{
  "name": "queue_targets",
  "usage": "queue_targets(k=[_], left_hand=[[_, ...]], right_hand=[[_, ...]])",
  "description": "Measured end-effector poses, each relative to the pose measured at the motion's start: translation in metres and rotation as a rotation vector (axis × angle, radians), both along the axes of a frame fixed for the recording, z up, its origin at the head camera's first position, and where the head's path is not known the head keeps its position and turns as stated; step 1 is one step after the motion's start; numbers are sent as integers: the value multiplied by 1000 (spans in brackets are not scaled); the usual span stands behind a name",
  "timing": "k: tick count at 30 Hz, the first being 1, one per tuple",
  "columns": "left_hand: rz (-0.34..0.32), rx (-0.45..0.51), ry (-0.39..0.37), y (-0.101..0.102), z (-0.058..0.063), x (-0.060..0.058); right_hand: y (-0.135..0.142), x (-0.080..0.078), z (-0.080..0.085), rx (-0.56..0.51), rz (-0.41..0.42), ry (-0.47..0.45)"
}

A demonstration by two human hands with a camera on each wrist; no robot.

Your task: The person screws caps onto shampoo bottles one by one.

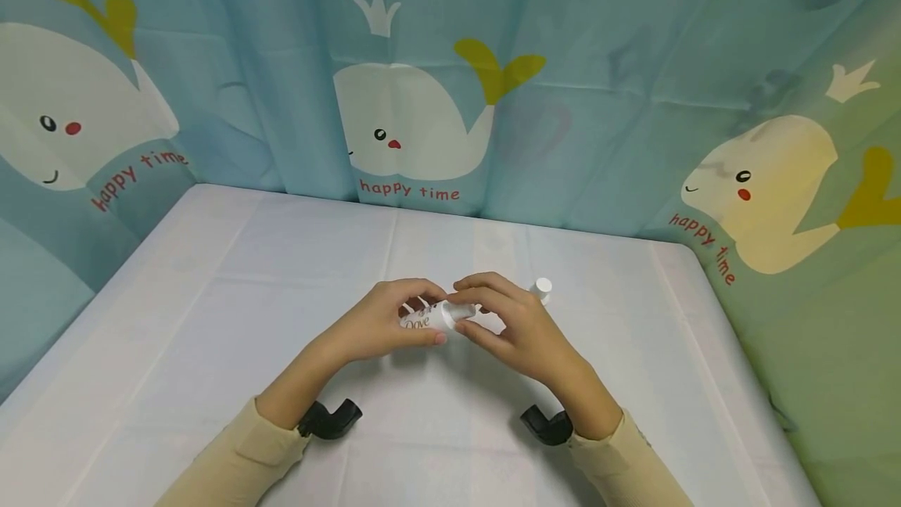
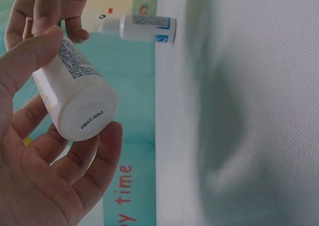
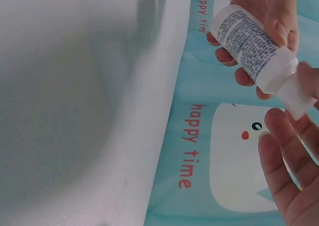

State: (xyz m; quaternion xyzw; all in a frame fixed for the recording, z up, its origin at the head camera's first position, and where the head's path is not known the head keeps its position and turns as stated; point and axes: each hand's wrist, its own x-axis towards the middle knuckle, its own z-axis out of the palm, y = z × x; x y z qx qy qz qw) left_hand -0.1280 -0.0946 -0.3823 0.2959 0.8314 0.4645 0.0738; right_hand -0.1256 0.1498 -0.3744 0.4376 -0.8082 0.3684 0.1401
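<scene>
A small white Dove bottle (image 1: 425,319) is held on a slant over the table, its capped end towards the right. My left hand (image 1: 383,323) grips its body, thumb on the near side and fingers round the far side. Printed digits show on the bottle's base in the left wrist view, and dense small text covers its back in the right wrist view. At the other end, my right hand (image 1: 521,327) pinches the whitish cap (image 3: 295,97) between thumb and fingers. The cap is still on the bottle's neck, partly hidden by the thumb.
A second white bottle (image 2: 148,28) stands on the table behind my right hand, mostly hidden in the head view. The white-covered table (image 1: 296,257) ends at a blue curtain (image 1: 281,84) printed with whales. Black curved pieces (image 1: 332,419) sit at both wrists.
</scene>
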Motion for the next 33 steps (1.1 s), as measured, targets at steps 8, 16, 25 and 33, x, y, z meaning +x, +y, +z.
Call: queue_targets(k=[8,16,25,33], left_hand=[[9,2,6,0,0,0],[4,4,-2,0,0,0],[9,-2,0,0,1,0],[5,4,8,0,-1,0]], right_hand=[[0,-1,0,-2,25,11],[0,-1,-1,0,12,5],[0,-1,-1,2,-9,-7],[0,-1,-1,3,33,11]])
